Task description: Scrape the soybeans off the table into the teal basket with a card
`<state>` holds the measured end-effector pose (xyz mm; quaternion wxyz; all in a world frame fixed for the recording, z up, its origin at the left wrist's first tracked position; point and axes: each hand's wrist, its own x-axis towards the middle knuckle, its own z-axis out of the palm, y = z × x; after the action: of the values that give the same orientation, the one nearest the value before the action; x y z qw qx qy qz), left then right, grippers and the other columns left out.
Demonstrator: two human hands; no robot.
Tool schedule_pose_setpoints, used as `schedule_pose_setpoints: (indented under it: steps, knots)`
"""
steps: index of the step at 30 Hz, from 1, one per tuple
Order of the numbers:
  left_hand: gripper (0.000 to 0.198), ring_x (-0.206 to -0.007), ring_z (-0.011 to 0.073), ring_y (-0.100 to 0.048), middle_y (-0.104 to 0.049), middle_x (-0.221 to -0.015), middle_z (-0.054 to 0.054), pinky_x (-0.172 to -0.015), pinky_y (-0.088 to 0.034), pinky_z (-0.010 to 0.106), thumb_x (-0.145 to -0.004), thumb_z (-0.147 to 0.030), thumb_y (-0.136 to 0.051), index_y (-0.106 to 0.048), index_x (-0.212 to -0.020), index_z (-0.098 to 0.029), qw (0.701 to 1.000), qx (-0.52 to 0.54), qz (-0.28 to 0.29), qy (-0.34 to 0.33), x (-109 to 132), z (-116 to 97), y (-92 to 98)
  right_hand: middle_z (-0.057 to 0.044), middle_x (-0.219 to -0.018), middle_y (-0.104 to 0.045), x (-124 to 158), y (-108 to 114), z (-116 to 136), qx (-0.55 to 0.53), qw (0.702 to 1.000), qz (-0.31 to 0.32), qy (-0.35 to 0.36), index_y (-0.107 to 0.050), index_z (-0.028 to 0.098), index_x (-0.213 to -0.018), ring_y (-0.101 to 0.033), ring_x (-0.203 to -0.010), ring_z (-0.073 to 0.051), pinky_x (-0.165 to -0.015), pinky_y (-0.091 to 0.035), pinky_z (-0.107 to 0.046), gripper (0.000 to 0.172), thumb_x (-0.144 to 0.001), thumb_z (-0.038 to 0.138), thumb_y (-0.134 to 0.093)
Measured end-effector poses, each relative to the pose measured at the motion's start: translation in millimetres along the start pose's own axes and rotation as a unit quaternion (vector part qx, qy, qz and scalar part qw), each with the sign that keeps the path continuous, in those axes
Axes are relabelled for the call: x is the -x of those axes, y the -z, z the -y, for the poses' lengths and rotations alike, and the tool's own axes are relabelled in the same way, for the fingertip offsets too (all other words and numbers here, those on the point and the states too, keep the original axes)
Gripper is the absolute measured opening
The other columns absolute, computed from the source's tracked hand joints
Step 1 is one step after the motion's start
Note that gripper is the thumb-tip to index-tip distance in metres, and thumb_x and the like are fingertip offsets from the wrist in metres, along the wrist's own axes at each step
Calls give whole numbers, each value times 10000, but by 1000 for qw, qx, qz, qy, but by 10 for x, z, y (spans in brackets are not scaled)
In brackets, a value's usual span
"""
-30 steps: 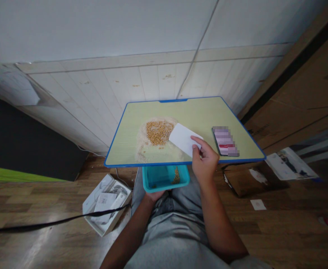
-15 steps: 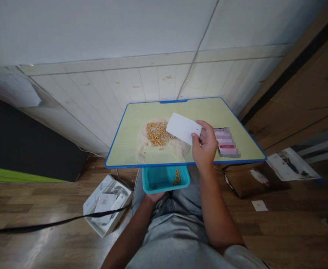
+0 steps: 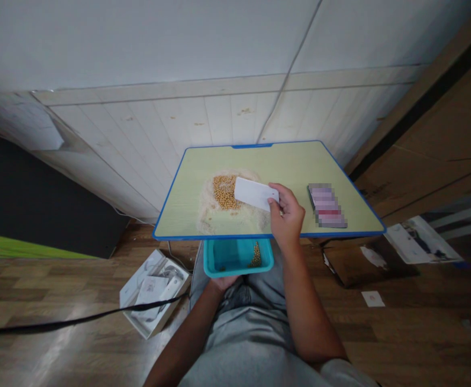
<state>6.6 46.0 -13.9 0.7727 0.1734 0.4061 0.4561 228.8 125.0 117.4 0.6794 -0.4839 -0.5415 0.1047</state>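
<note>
My right hand (image 3: 287,215) pinches a flat white plastic card (image 3: 255,193) by its right end, thumb on top. The card is tilted above the table, its left end at the soybeans (image 3: 225,193), covering part of them. These yellow beans lie in a heap amid pale rice-like grains (image 3: 207,212) spread around them. Below the front table edge, my left hand (image 3: 224,282) holds a turquoise plastic tray (image 3: 238,270) from underneath; its fingers are mostly hidden. A few beans (image 3: 256,255) sit at the tray's right side.
The small table (image 3: 283,161) has a raised blue rim. A phone (image 3: 327,207) with a blurred screen lies on its right. An open white box (image 3: 154,295) with cables and papers stands on the floor at left, a black strap (image 3: 78,321) crossing it. Cardboard (image 3: 432,140) stands at right.
My right hand has moved left and slightly down with the card, which now lies flatter and closer to the bean heap. The tray and left hand stay nearly still.
</note>
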Motion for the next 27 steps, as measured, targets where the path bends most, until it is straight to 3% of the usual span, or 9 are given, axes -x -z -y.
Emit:
schedule_pose_setpoints:
  steps: [8, 16, 21, 27]
  knots:
    - [1065, -1965, 461, -490, -635, -2034, 4, -1545, -535, 710, -988, -1065, -548, -714, -1843, -452, 1000, 1, 6, -8, -18, 33, 24, -102, -1331, -996, 15, -40, 45, 9, 1000, 14, -1, -948, 296, -1361, -956, -1234, -308, -1115, -803, -467, 349, -1110, 269, -707]
    - [909, -1938, 465, -536, -695, -1985, 20, -1562, -511, 738, -1058, -939, -599, -786, -1777, -415, 999, 31, -10, -3, -31, 27, 22, -107, -1311, -987, 5, 28, 15, -5, 1000, 3, 15, -936, 298, -1342, -956, -1247, -336, -1142, -786, -501, 315, -1119, 265, -716]
    - [903, -1956, 463, -506, -656, -2018, 0, -1556, -524, 703, -1083, -957, -539, -782, -1774, -427, 1000, -5, -8, -7, -9, 19, 10, -106, -1320, -982, 9, 2, 4, 17, 1000, -14, 11, -927, 293, -1353, -940, -1260, -318, -1124, -790, -481, 329, -1129, 282, -687]
    - [930, -1951, 460, -515, -669, -2008, 8, -1553, -514, 721, -1047, -991, -531, -788, -1752, -441, 1000, -12, -13, 4, -26, 31, 38, -115, -1332, -985, 15, 11, 31, 1, 1000, 19, -4, -931, 298, -1352, -945, -1270, -342, -1139, -797, -513, 311, -1126, 302, -717]
